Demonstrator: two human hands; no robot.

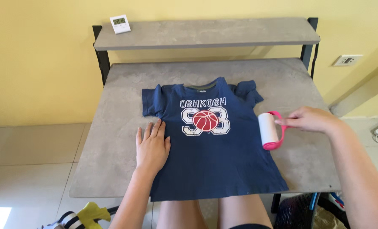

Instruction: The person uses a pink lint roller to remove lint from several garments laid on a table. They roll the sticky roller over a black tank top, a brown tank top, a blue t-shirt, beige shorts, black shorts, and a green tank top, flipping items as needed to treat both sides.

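A small navy shirt [216, 148] lay flat and face up on the grey counter [112, 169], its collar toward the wall and its hem hanging just over the near edge, with a red ball and white lettering printed across the chest. The left hand [152, 146] rested palm down on the shirt's left side below the sleeve, fingers [155, 129] spread flat and gripping nothing, only pressing the cloth to the counter. The right hand [310, 119] held a lint roller [268, 129] by its pink handle, fingers pinched shut around the handle's end, the white roll lying at the shirt's right edge. The shirt looked light, soft and limp, likely to bunch or slide under a rolling stroke unless held down; it seemed best pinned with a flat palm near the roller, or taken at the shoulders or hem to lift it. The roller looked light and stiff, its roll probably tacky, so the handle was the place to hold. A small white timer [120, 23] stood on the shelf [206, 33] above the counter
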